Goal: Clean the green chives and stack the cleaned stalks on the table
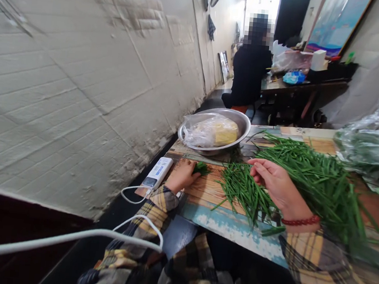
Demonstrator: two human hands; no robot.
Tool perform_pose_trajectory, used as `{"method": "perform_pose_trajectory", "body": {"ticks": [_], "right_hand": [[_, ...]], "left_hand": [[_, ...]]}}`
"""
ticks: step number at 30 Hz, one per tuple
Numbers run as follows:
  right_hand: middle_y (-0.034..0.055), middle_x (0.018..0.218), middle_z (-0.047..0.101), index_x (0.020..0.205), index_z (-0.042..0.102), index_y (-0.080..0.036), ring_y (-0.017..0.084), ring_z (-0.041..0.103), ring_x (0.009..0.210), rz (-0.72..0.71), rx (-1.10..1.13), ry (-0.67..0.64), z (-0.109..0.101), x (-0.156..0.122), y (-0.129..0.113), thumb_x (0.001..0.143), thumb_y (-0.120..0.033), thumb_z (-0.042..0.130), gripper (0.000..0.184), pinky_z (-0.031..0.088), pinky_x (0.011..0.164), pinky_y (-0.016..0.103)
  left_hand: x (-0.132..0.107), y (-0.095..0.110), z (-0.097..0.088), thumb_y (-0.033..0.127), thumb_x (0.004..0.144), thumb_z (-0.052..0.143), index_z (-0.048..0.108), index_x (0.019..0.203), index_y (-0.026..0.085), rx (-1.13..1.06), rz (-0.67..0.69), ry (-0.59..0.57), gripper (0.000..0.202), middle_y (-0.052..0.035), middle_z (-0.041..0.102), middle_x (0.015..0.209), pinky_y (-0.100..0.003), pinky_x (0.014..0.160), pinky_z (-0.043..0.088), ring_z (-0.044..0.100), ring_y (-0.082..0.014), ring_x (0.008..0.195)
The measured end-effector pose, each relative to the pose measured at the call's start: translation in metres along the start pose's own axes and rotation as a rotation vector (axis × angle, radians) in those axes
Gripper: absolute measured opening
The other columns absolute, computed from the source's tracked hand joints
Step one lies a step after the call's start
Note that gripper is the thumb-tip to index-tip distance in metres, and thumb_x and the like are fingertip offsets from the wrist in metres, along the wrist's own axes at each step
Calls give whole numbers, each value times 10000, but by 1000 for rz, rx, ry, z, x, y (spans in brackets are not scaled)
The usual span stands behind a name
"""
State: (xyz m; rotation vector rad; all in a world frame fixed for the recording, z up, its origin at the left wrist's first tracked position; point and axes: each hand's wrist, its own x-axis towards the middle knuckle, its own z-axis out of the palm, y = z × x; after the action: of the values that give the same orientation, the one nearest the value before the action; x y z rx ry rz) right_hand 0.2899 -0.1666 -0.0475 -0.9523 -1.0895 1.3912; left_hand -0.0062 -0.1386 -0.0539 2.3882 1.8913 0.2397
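My left hand (pixel 183 176) rests low over the table with its fingers closed around a small bunch of green chives (pixel 202 168), whose ends stick out to the right. Over a loose heap of cut-looking chives (pixel 243 188) hovers my right hand (pixel 271 178), a red bead bracelet on its wrist. Its thumb and fingers are pinched together, and I cannot make out whether something thin is between them. Behind and to the right of that hand spreads a larger pile of long chives (pixel 313 170).
A metal basin (pixel 243 135) holding a plastic-wrapped yellow item (pixel 225 132) stands at the table's back. A white power bank (pixel 158 173) with a cable (pixel 131 199) lies at the left edge. Clear plastic bags (pixel 372 131) sit at right. Someone in dark clothes (pixel 250 72) sits beyond.
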Motion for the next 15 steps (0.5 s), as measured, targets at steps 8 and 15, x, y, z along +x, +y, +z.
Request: {"method": "perform_pose_trajectory", "body": {"ticks": [8, 15], "right_hand": [[-16, 687, 569, 920, 649, -185, 80, 474, 556, -60, 58, 81, -18, 1, -12, 750, -398, 666, 273, 360, 494, 215], [-23, 677, 564, 898, 654, -186, 79, 460, 555, -137, 97, 222, -45, 0, -17, 752, -372, 653, 236, 315, 473, 215]], "left_hand": [[-19, -17, 16, 482, 763, 592, 551, 1154, 173, 202, -21, 39, 500, -133, 519, 1139, -407, 894, 382, 482, -286, 1069], [-9, -13, 18, 288, 874, 434, 571, 1015, 112, 312, -70, 111, 264, -164, 538, 1056, -407, 848, 404, 508, -279, 994]]}}
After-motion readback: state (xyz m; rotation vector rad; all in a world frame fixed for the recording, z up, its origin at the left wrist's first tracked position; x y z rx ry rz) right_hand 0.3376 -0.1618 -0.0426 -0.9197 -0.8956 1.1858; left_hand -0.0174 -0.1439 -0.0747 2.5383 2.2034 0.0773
